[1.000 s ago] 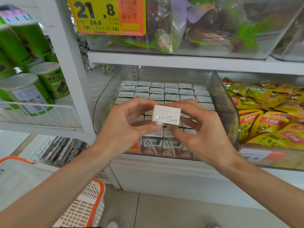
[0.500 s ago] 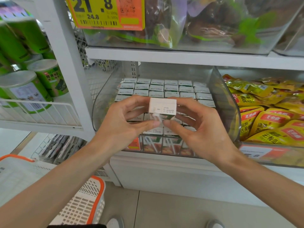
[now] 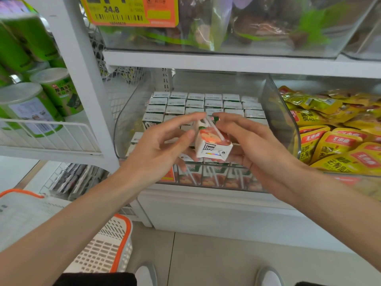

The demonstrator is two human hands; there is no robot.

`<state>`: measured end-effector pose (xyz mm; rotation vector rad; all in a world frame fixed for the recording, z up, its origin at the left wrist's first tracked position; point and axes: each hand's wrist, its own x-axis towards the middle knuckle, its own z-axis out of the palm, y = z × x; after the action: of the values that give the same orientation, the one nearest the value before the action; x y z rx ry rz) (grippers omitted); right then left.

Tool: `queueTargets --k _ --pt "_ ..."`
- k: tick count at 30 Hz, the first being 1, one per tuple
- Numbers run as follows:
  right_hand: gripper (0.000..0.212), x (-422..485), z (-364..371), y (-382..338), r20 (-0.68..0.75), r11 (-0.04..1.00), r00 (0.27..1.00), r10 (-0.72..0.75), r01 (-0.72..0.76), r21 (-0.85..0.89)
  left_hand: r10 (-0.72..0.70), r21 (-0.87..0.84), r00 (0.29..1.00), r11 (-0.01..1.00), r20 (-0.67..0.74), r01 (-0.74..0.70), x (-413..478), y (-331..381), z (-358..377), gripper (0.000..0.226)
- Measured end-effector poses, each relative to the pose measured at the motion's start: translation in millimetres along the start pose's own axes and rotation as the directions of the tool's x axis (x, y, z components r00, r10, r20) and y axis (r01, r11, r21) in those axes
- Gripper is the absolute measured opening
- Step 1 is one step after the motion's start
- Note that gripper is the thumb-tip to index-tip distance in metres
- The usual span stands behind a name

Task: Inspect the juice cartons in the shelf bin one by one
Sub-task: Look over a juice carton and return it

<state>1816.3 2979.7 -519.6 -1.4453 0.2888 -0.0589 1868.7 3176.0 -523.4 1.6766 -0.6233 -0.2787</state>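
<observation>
White shop shelving fills the view, with a pale tiled floor below. On the middle shelf sits a clear plastic bin (image 3: 278, 112) with curved side walls, packed with rows of small white-topped cartons (image 3: 206, 104) standing upright.

In front of the bin, above its front rows, a small white juice carton (image 3: 212, 143) with a fruit picture is held tilted. Its base is turned toward the camera and a white straw lies slantwise across its side. The left hand (image 3: 156, 149) pinches it, thumb on the left edge and forefinger at the top. The right hand (image 3: 261, 153) clamps the other side, fingertips meeting the top corner. Both hands and the lifted carton hide part of the front rows.

Just right of the bin lies a heap of yellow foil snack packs (image 3: 334, 141). To the left, tall green canisters (image 3: 41, 104) stand behind a white wire rail (image 3: 51, 135). Overhead, another clear bin holds bagged goods (image 3: 247, 27) beside a yellow and orange price tag (image 3: 132, 11). A white basket with an orange rim (image 3: 111, 244) sits at lower left, near two shoe tips (image 3: 146, 273).
</observation>
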Motion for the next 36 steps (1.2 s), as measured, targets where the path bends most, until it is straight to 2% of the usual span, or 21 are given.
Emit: queueTargets --k 3,11,16,21,23,25,28,31,34,36 --pt "0.023 1 0 -4 0.023 0.998 0.998 0.051 -0.049 -0.049 -0.023 -0.017 1.000 1.000 0.012 0.023 0 1 2 0.040" --pt "0.024 1 2 -4 0.014 0.991 0.998 0.059 -0.057 -0.117 -0.049 -0.027 0.999 0.998 0.000 0.049 1 2 1 0.039" --pt "0.022 2 3 0 -0.006 0.999 1.000 0.009 -0.009 -0.041 -0.053 -0.048 0.998 0.997 0.032 0.054 1 2 -1 0.039" --pt "0.042 2 4 4 0.042 0.971 0.973 -0.229 0.231 -0.056 -0.030 0.000 0.997 1.000 -0.078 0.030 1 -2 -11 0.080" --pt "0.052 4 6 4 0.069 0.935 0.941 -0.330 0.336 -0.113 0.011 0.027 0.991 1.000 -0.131 -0.007 2 -5 -15 0.076" --pt "0.057 6 11 5 0.119 0.890 0.905 -0.409 0.424 -0.166 0.046 0.037 0.985 0.998 -0.168 -0.040 2 -7 -18 0.060" --pt "0.047 8 21 10 0.189 0.825 0.850 -0.491 0.524 -0.211 0.079 0.078 0.976 0.995 -0.201 -0.064 3 -11 -24 0.045" --pt "0.040 11 27 13 0.243 0.714 0.786 -0.568 0.618 -0.329 0.095 0.116 0.969 0.991 -0.228 -0.070 3 -16 -31 0.045" --pt "0.043 15 34 10 0.314 0.547 0.715 -0.625 0.688 -0.477 0.106 0.155 0.968 0.985 -0.225 -0.072 0 -16 -37 0.044" --pt "0.041 20 41 7 0.317 0.519 0.709 -0.630 0.688 -0.507 0.095 0.194 0.965 0.980 -0.244 -0.048 -3 -15 -44 0.047"
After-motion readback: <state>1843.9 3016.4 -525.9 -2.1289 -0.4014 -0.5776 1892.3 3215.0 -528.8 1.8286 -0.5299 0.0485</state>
